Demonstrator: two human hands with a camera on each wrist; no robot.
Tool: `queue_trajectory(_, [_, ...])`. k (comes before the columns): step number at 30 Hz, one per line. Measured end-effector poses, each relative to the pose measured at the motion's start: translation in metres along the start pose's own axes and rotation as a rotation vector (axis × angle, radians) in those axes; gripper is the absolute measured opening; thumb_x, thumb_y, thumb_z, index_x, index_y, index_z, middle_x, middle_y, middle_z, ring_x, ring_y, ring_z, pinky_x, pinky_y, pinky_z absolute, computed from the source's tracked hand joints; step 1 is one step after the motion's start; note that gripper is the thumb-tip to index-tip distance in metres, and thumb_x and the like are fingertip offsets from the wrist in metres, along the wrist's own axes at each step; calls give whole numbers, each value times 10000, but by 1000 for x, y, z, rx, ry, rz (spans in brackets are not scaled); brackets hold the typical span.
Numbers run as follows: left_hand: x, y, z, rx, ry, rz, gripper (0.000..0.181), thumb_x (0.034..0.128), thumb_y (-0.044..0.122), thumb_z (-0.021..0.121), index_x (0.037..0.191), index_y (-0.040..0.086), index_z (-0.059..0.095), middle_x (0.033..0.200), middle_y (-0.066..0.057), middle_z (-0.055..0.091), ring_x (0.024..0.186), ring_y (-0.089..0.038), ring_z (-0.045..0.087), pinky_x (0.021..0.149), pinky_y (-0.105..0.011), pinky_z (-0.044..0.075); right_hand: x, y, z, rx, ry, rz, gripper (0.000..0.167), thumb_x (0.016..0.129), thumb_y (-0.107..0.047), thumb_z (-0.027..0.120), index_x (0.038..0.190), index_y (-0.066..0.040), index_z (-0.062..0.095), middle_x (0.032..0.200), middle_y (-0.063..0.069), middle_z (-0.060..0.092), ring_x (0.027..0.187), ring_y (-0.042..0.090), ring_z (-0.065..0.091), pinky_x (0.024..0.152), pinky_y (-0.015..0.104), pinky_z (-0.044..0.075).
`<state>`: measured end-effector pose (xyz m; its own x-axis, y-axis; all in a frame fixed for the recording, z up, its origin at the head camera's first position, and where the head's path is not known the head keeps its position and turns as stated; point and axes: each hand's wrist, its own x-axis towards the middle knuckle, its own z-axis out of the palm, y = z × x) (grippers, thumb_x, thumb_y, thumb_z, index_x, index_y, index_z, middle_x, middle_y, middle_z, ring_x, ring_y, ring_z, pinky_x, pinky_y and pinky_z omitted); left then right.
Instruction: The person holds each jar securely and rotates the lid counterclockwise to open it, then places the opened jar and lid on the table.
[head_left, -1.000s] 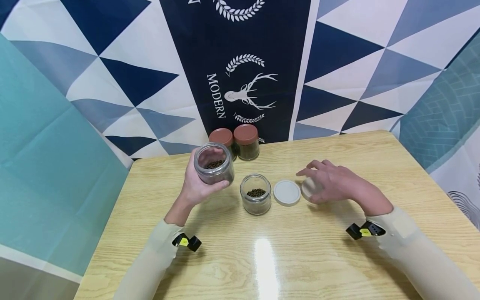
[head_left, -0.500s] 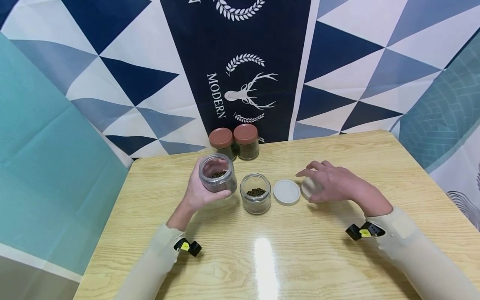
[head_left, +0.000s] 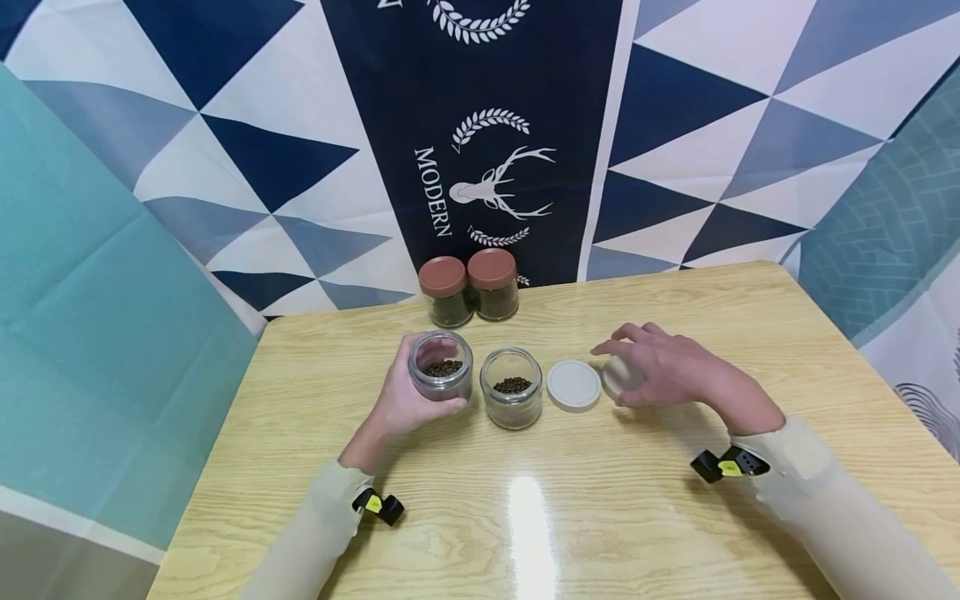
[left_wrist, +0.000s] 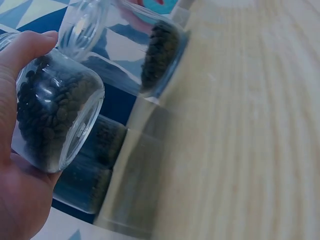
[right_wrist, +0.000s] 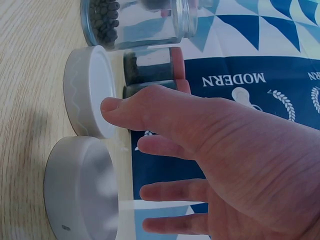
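My left hand (head_left: 405, 396) grips an uncovered glass jar (head_left: 442, 385) from its left side, thumb along the front. Dark coffee beans show inside it, and the left wrist view has its base a little off the table. Just right of it, a second uncovered glass jar (head_left: 513, 412) stands upright with coffee beans (head_left: 513, 386) in the bottom. A white lid (head_left: 574, 385) lies flat beside that jar. My right hand (head_left: 667, 367) hovers over another round white lid (head_left: 618, 377), partly hiding it. In the right wrist view its fingers are spread, apart from both lids, holding nothing.
Two glass jars with reddish-brown lids, a left one (head_left: 444, 283) and a right one (head_left: 492, 279), stand side by side at the back against the patterned cloth (head_left: 517, 100). The wooden table (head_left: 450, 525) reaches toward me, with a bright reflection on it.
My left hand has brought its jar down and slightly right, toward the standing jar, and the jar tilts less. The right hand stays in place over the lid.
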<state>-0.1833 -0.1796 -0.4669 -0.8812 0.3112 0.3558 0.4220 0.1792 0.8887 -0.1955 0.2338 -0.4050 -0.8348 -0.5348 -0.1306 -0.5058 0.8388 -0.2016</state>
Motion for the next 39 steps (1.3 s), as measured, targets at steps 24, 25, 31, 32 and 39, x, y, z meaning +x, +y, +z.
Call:
queue_trajectory(24, [-13, -18, 5, 45, -86, -152, 972, 764, -4, 998, 1546, 2, 422, 1551, -242, 669, 1475, -435, 644, 1269, -367, 518, -2, -4, -2, 2, 27, -12, 741, 849, -409, 945, 1514, -197, 696, 1522, 236, 640, 1204, 411, 660, 763, 528, 617])
queue_trajectory(25, [-13, -18, 5, 47, -87, -156, 970, 766, 0, 998, 1546, 6, 421, 1555, -238, 668, 1477, -433, 643, 1265, -346, 516, -2, -5, -2, 1, 25, -11, 738, 850, -406, 943, 1514, -198, 696, 1524, 235, 639, 1203, 410, 660, 762, 527, 615])
queue_trajectory(31, [-12, -19, 3, 39, -96, -145, 975, 761, -1, 1005, 1540, 1, 418, 1562, -240, 659, 1473, -444, 634, 1273, -339, 511, -2, -6, -3, 1, 17, -8, 731, 858, -409, 934, 1516, -201, 694, 1527, 232, 636, 1205, 405, 658, 754, 518, 610])
queue_trajectory(32, [-12, -19, 2, 42, -100, -144, 981, 758, -2, 1008, 1541, 2, 418, 1563, -239, 658, 1471, -444, 633, 1277, -354, 511, -2, -6, -3, 1, 17, -8, 731, 858, -409, 934, 1516, -201, 694, 1528, 234, 635, 1207, 406, 657, 757, 519, 612])
queue_trajectory(39, [-13, -16, 0, 72, -128, -184, 990, 758, 28, 1023, 1571, 42, 457, 1572, -195, 668, 1480, -399, 642, 1295, -423, 504, -3, -6, -5, 12, 28, -18, 734, 848, -404, 942, 1510, -208, 694, 1513, 226, 638, 1198, 396, 654, 774, 534, 618])
